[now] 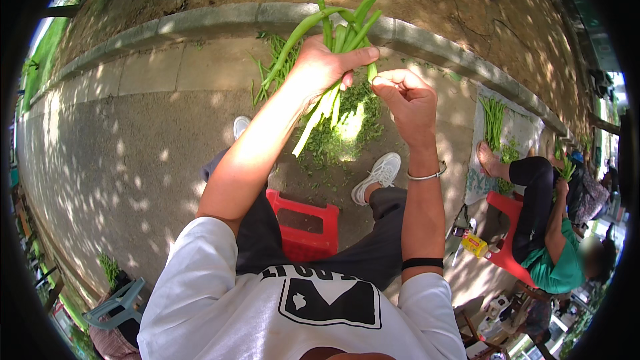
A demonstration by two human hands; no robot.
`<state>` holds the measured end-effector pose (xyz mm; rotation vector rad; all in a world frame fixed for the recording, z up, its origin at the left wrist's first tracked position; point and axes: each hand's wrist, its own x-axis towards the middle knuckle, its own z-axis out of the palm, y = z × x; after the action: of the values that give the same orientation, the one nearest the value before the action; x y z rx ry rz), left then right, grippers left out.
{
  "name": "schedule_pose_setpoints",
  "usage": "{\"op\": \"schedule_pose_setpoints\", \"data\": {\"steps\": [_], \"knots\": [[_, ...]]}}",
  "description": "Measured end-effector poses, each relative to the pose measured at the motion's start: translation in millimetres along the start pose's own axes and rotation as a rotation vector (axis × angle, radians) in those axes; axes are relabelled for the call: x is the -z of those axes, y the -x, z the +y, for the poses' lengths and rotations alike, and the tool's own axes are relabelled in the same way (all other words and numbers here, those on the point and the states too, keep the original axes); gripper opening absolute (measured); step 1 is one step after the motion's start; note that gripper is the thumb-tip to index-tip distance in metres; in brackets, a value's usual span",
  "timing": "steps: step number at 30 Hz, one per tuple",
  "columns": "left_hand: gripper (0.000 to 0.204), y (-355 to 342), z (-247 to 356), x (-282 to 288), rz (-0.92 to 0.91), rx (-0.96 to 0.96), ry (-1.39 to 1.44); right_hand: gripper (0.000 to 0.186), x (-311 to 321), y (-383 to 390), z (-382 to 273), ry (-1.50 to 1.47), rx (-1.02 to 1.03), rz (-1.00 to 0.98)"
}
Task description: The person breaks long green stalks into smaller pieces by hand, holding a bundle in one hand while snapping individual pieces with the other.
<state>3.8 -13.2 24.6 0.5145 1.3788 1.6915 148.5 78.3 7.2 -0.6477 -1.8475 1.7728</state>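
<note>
My left hand [321, 63] is closed around a bunch of long green stalks [341, 39], held up in front of me. Their tops fan out beyond the thumb, and paler ends hang below the palm. Close on its right, my right hand [412, 99] pinches the tip of one green stalk between thumb and fingers. On the ground beneath lies a heap of torn green leaves [357, 137], partly sunlit. More green stalks [283, 57] lie behind my left wrist.
A red plastic stool [303, 230] is under me, between my legs. Beyond the leaves runs a low concrete kerb [220, 21]. To the right, a person in a green top [557, 263] sits by a cloth [530, 130] bearing green stalks. A yellow-labelled bottle [475, 245] lies nearby.
</note>
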Motion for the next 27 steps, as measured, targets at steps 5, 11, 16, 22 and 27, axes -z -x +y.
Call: {"op": "schedule_pose_setpoints", "data": {"steps": [5, 11, 16, 22, 27], "knots": [[0.02, -3.3, -2.4, 2.0, -0.017, 0.012, -0.015, 0.009, 2.2, -0.8, -2.9, 0.055, 0.042, -0.007], [0.017, -6.8, -2.9, 5.1, -0.014, 0.019, 0.032, 0.005, -7.9, -2.4, -1.1, 0.352, 0.555, 0.106], [0.015, -9.9, -6.6, 8.8, 0.034, 0.135, 0.128, 0.006, -14.4, 3.2, -9.6, 0.478, 0.711, 0.227], [0.015, -9.3, -2.4, 10.5, 0.021, 0.151, 0.136, 0.006, -4.0, 5.9, -8.5, 0.078, 0.477, 0.197], [0.017, -9.1, -1.0, 15.3, -0.021, 0.14, 0.255, 0.01, 11.0, 4.7, -12.6, -0.047, 0.126, 0.009]]}}
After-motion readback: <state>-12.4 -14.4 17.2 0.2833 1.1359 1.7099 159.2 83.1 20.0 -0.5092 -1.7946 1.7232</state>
